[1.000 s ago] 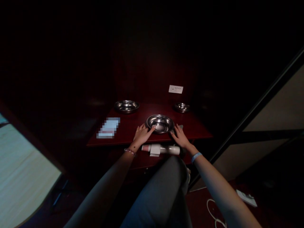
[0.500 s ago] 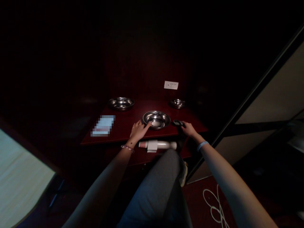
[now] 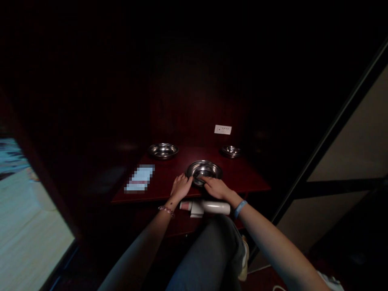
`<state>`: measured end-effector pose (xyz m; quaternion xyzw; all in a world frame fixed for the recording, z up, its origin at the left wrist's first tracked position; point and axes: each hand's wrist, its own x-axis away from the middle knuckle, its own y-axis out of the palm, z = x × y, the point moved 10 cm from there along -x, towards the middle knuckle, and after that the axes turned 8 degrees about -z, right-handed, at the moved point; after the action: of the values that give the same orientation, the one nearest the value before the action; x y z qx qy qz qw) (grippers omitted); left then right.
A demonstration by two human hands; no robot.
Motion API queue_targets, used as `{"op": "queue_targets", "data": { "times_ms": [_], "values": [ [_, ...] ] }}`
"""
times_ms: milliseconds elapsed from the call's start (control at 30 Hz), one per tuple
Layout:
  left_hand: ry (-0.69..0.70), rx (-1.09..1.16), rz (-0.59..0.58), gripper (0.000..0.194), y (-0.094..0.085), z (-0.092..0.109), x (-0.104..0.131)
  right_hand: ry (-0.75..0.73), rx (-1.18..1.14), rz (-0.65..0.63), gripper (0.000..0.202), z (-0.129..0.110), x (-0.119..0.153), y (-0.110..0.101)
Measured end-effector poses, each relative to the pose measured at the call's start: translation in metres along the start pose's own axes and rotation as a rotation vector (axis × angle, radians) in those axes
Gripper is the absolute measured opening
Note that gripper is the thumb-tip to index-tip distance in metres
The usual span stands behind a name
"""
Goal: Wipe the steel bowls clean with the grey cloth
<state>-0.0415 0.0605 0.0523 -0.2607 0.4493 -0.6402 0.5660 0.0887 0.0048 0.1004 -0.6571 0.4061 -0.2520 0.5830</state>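
**Two hands meet at the bowl by the desk's front edge**

A steel bowl (image 3: 204,165) sits upright near the middle of the front edge of the dark-red desk (image 3: 165,180), within easy reach of both arms. The left hand (image 3: 181,186) lies at its near left rim, fingers close together on the desktop and thumb parted toward the bowl; that placing would help stop it sliding. The right hand (image 3: 218,189) reaches over the near right rim, its index finger stretched inward. Something dark lies at those fingertips, too dim to name, and whether they clamp it I cannot tell.

The wide steel dish (image 3: 163,151) stands at the back left corner and the small steel bowls (image 3: 231,152), apparently nested, at the back right, both well apart from the hands, leaving elbow room in front. A blurred pale rectangle (image 3: 140,178) lies toward the front left corner. Below the front edge, a white tube (image 3: 220,207) lies lengthwise, likely because it suits the narrow space.
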Motion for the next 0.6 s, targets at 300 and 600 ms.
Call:
{"op": "queue_targets", "data": {
  "times_ms": [300,600],
  "values": [
    [0.0,0.029,0.014,0.056,-0.002,-0.001,-0.002,-0.213,-0.04,0.198,0.055,-0.009,-0.006,0.033],
    [-0.108,0.6,-0.016,0.041,-0.001,-0.013,-0.042,-0.169,-0.161,0.247,0.051,0.011,-0.038,0.034]
  ]
}}
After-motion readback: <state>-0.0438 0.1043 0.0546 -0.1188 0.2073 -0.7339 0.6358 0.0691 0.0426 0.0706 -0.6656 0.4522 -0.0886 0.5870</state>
